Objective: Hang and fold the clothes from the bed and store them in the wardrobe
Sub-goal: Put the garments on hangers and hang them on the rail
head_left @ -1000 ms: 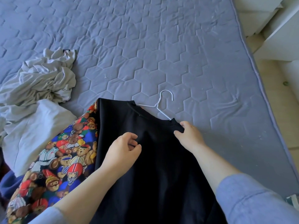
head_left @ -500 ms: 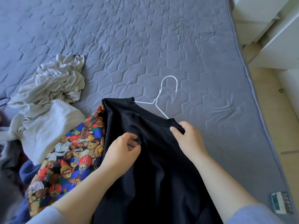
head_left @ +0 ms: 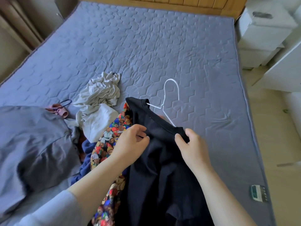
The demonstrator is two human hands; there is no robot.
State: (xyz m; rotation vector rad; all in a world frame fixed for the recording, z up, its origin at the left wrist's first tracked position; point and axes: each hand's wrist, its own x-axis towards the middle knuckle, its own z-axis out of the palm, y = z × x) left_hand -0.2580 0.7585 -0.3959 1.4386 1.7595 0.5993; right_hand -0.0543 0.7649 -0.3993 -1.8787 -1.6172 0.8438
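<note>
Quilted hexagon-stitched bed [head_left: 162, 51], thin white wire hanger [head_left: 171, 95] inside black shirt [head_left: 156, 168].

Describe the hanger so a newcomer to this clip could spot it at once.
On the grey-blue quilted bed, find the black top held by the left hand and right hand. The hanger pokes out of its collar, hook toward the headboard. It is the only thin white wire shape; everything beside it is cloth.

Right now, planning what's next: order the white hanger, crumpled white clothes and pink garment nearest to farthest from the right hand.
1. White hanger, just beyond the right hand.
2. Crumpled white clothes, to the left.
3. Pink garment, farthest left.
</note>
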